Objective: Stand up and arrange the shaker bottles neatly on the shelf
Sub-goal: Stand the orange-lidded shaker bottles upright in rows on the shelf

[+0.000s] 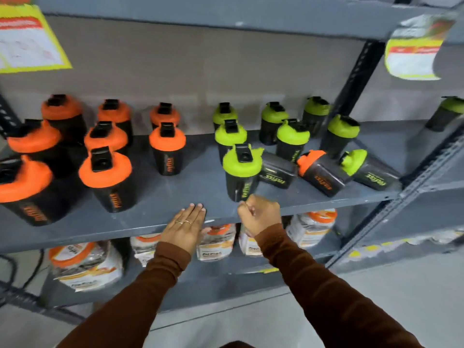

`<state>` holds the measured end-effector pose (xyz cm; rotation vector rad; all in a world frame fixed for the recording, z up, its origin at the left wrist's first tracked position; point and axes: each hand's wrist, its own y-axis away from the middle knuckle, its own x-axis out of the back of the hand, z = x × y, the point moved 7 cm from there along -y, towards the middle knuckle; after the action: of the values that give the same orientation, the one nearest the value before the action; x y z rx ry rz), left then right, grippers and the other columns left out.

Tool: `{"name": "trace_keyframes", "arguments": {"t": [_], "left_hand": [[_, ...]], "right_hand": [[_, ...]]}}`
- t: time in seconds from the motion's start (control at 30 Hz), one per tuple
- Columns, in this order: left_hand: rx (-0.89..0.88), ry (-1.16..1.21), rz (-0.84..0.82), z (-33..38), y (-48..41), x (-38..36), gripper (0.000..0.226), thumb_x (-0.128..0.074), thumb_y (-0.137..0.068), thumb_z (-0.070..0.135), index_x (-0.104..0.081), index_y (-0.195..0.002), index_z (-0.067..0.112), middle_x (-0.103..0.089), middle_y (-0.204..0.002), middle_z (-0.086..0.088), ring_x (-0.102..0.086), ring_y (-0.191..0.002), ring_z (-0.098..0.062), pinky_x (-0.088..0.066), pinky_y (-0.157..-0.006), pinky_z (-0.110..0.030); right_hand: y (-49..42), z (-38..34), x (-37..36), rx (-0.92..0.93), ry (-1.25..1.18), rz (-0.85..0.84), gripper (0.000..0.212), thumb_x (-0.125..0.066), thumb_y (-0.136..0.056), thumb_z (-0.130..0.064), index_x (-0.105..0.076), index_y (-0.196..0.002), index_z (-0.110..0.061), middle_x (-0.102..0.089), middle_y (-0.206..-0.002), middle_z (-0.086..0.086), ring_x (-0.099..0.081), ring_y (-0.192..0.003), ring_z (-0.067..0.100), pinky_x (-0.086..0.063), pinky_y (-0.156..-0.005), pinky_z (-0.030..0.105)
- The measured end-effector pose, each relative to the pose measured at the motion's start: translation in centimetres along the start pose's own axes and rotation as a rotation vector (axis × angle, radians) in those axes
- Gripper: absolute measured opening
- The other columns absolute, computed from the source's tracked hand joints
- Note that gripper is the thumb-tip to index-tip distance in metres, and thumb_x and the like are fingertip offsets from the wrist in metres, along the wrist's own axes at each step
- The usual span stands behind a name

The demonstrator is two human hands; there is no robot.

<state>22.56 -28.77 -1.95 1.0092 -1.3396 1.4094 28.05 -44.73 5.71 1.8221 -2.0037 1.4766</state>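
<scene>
Nine orange-lidded shakers [167, 149], ten green-lidded shakers [242, 172], roughly five tubs [85, 267] below.

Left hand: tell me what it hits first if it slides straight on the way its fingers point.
The left hand lies flat on the shelf edge, fingers pointing toward the back wall. The lane ahead looks free between the orange-lidded bottle and the green-lidded bottle; depth is uncertain.

One head-worn wide-angle view looks forward and down, close to the grey metal shelf [160, 197], just beyond both hands' reach.
</scene>
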Motion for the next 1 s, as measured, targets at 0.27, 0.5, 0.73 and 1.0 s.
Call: {"name": "trace_keyframes", "arguments": {"t": [0.27, 0.5, 0.73, 1.0], "left_hand": [[0.135, -0.058, -0.165, 1.3, -1.2, -1.4, 0.076, -0.008, -0.094, 0.049, -0.065, -0.103, 0.0, -0.069, -0.104, -0.017, -0.066, -0.094, -0.034, -0.053, -0.075, -0.05], [0.174, -0.089, -0.165, 2.2, -2.2, -1.1, 0.052, -0.042, -0.074, 0.036, -0.066, -0.099, -0.002, -0.07, -0.101, -0.019, -0.067, -0.089, -0.035, -0.053, -0.071, -0.051], [0.232, 0.013, -0.077, 2.4, -2.4, -0.7, 0.05, -0.065, -0.08, 0.019, -0.051, -0.123, -0.001, -0.05, -0.131, -0.02, -0.046, -0.123, -0.036, -0.033, -0.103, -0.046], [0.277, -0.071, -0.161, 2.6, -2.4, -0.6, 0.054, -0.03, -0.096, 0.037, -0.016, -0.143, 0.015, -0.014, -0.153, -0.003, -0.011, -0.141, -0.017, -0.006, -0.114, -0.029]], "right_hand": [[-5.6, 9.7, 7.2, -0.078, 0.225, 0.085, 0.019, -0.045, -0.064, -0.023, -0.057, -0.068, -0.009, -0.061, -0.068, 0.017, -0.058, -0.067, 0.037, -0.034, -0.065, 0.039], [-9.3, 14.7, 7.2, -0.291, 0.58, -0.175, 0.057, -0.062, -0.078, -0.009, -0.038, -0.129, -0.002, -0.038, -0.138, 0.028, -0.031, -0.128, 0.048, -0.023, -0.107, 0.058], [-8.7, 18.1, 7.1, -0.408, 0.651, -0.224, 0.056, -0.052, -0.088, -0.008, -0.027, -0.137, -0.004, -0.036, -0.139, 0.032, -0.037, -0.123, 0.05, -0.027, -0.105, 0.058], [-7.3, 17.9, 8.0, -0.403, 0.669, -0.213, 0.087, -0.073, -0.071, -0.012, -0.02, -0.14, -0.007, -0.042, -0.132, 0.031, -0.038, -0.119, 0.045, -0.033, -0.1, 0.052]]}}
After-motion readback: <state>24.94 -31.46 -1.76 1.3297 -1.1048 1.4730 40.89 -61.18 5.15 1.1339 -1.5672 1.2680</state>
